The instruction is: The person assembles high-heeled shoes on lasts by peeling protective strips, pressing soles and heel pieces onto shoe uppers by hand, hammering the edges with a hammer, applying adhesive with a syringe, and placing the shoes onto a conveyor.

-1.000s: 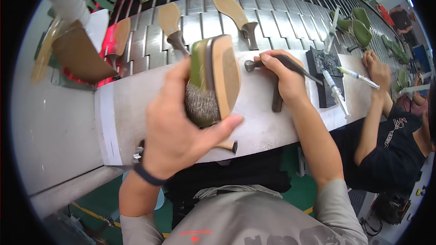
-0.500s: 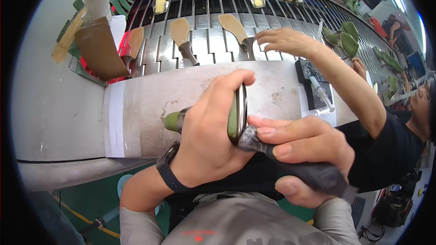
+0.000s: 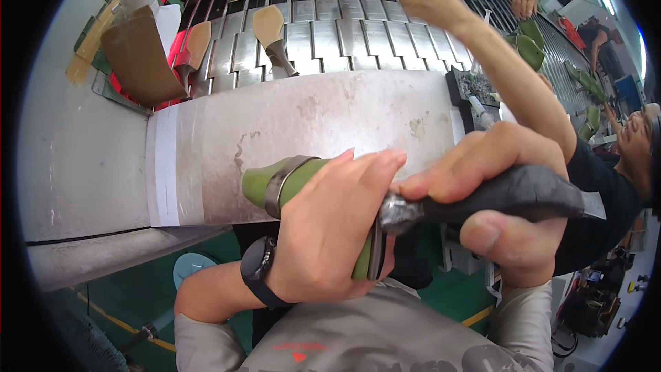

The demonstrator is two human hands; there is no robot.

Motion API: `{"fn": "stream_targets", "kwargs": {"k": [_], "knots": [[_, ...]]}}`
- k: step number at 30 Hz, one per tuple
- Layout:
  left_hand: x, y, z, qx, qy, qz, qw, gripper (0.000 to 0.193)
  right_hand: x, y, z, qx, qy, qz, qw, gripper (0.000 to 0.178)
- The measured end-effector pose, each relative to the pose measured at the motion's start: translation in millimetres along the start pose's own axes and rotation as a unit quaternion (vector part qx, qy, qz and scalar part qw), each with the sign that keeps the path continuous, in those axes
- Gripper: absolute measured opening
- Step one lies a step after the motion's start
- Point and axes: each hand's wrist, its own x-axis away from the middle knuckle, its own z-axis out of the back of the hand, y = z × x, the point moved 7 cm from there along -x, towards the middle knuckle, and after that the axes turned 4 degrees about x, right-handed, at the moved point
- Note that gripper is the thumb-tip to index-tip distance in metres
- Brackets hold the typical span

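Green shoe held mid-air over bench, left hand wrapped tight round its middle. Right hand fist-closed on dark tool handle, metal head at sole. Prob. light, stiff; grip by the body.

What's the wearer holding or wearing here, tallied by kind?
green shoe, in left hand: 1
dark-handled tool, in right hand: 1
black wristwatch, on left wrist: 1
Total: 3
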Motion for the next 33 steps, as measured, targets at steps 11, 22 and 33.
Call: {"fn": "stream_targets", "kwargs": {"k": [11,22,33], "knots": [[132.5,-66.6,-10.5,-0.289,0.014,0.018,0.957,0.062,45.0,139.1,-61.0,-0.05,0.0,0.015,0.999,0.027],[139.0,-70.6,-16.7,-0.306,0.055,0.012,0.951,0.072,5.9,126.9,-47.5,-0.046,-0.003,0.014,0.999,0.027],[140.9,-70.0,-16.6,-0.32,0.076,0.02,0.944,0.057,-61.6,103.1,-49.4,0.122,-0.128,0.0,0.984,0.034]]}}
